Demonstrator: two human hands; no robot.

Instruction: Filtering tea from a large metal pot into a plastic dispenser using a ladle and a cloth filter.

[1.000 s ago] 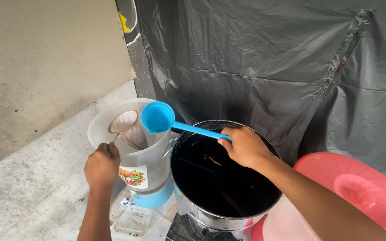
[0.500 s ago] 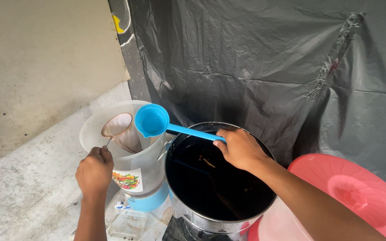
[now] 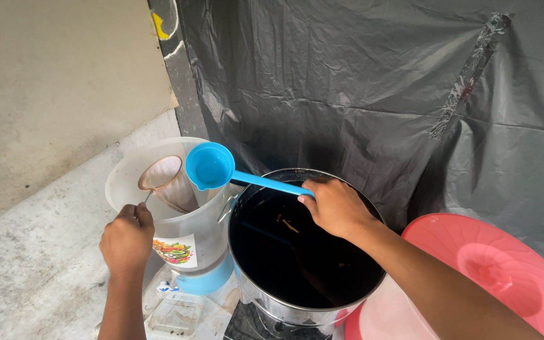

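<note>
Right hand (image 3: 335,206) is closed around the handle of a blue ladle (image 3: 209,166), whose bowl sits out beyond the fingers, over the mouth of a translucent plastic jug (image 3: 187,236). Beneath this hand stands a steel pot (image 3: 297,310) full of dark liquid, with small bits floating on it. Left hand (image 3: 126,239) is clenched on the thin handle of a cloth strainer (image 3: 162,178), which hangs inside the jug just ahead of the knuckles, close beside the ladle bowl. Just beside that hand, on the jug's wall, is a rectangular white label (image 3: 175,250) with a colourful picture; the jug's base is blue. Past the right forearm lies a red plastic lid (image 3: 505,277). Black plastic sheeting (image 3: 379,94) hangs beyond both hands, and a grey concrete ledge (image 3: 33,264) carries the jug.
</note>
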